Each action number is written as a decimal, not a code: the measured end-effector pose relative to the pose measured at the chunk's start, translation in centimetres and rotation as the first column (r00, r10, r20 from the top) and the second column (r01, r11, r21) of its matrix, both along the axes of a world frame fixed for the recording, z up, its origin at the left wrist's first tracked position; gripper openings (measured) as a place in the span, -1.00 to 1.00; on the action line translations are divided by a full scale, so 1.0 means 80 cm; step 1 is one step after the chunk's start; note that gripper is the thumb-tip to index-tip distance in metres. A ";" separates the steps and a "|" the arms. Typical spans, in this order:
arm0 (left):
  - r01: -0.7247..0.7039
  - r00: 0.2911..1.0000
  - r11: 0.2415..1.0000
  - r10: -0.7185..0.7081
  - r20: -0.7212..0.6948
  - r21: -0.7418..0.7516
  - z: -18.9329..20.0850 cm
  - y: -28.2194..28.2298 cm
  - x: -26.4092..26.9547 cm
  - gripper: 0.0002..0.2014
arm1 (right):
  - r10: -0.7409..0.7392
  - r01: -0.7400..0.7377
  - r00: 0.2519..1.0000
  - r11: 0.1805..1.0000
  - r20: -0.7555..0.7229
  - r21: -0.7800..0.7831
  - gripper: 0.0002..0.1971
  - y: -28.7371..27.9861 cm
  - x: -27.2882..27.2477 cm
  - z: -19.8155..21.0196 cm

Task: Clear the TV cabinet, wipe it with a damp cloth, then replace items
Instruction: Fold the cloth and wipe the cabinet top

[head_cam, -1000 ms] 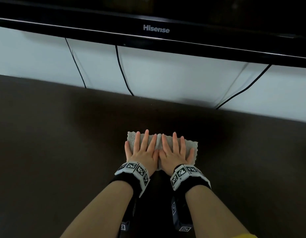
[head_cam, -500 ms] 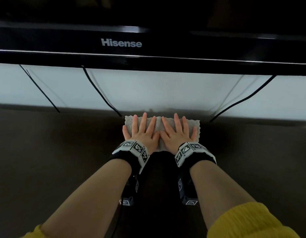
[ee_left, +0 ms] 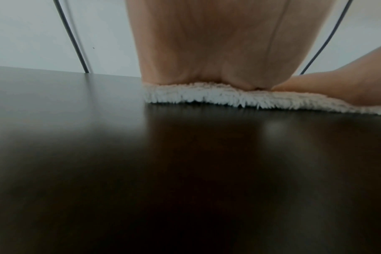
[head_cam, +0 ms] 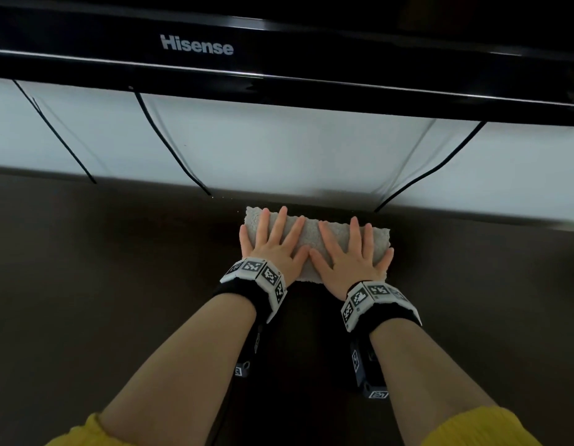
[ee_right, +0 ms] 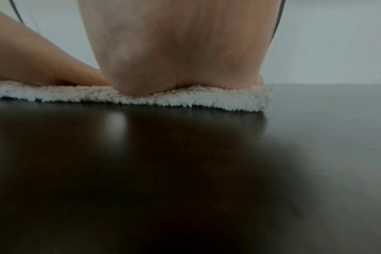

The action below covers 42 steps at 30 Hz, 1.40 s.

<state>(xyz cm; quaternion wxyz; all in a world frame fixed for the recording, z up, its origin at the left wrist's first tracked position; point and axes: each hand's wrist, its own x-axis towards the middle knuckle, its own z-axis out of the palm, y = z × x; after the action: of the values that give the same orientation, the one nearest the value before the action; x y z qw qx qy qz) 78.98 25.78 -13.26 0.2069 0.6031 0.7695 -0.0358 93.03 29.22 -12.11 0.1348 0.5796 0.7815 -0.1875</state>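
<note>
Both palms, left hand (head_cam: 273,249) and right hand (head_cam: 353,257), fingers spread, press flat the fluffy pale-grey folded cloth (head_cam: 311,235) beneath them onto the dark glossy cabinet top (head_cam: 118,284), probably for even wiping pressure.

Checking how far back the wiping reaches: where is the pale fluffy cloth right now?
In the head view, the pale fluffy cloth lies flat on the dark cabinet top, centre, near the white wall, under both hands.
</note>
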 end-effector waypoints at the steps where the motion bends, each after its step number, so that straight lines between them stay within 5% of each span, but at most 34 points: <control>1: 0.003 1.000 1.000 -0.003 0.000 0.002 0.001 -0.010 0.007 -0.43 | 0.013 -0.013 1.000 1.000 0.001 0.004 -0.40 -0.009 0.007 0.000; 17: -0.032 0.998 0.992 0.025 -0.056 -0.122 0.007 -0.232 0.147 -0.41 | 0.229 -0.230 0.973 0.973 -0.025 -0.033 -0.44 -0.209 0.129 -0.004; 27: 0.092 0.996 0.983 -0.093 0.000 -0.161 0.012 -0.388 0.192 -0.22 | 0.161 -0.161 0.987 0.983 -0.006 -0.086 -0.32 -0.370 0.188 -0.001; 34: 0.184 0.982 0.970 -0.189 -0.015 -0.159 0.017 -0.490 0.219 -0.36 | 0.110 -0.110 0.994 0.994 -0.026 0.004 -0.37 -0.478 0.232 -0.012; 37: 0.227 0.972 0.971 -0.230 -0.050 -0.069 0.022 -0.512 0.218 -0.40 | 0.132 -0.131 0.991 0.991 0.033 -0.036 -0.31 -0.503 0.243 -0.003; 42: 0.196 0.980 0.973 -0.191 -0.055 0.118 0.048 -0.509 0.204 -0.58 | 0.052 -0.047 0.998 0.989 -0.027 0.137 -0.37 -0.507 0.254 0.021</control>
<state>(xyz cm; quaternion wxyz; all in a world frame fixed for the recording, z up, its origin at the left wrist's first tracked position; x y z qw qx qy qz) 95.28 -14.96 -9.45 0.1481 0.6859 0.7121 -0.0214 113.38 -11.35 -10.43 0.0876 0.5650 0.8086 -0.1389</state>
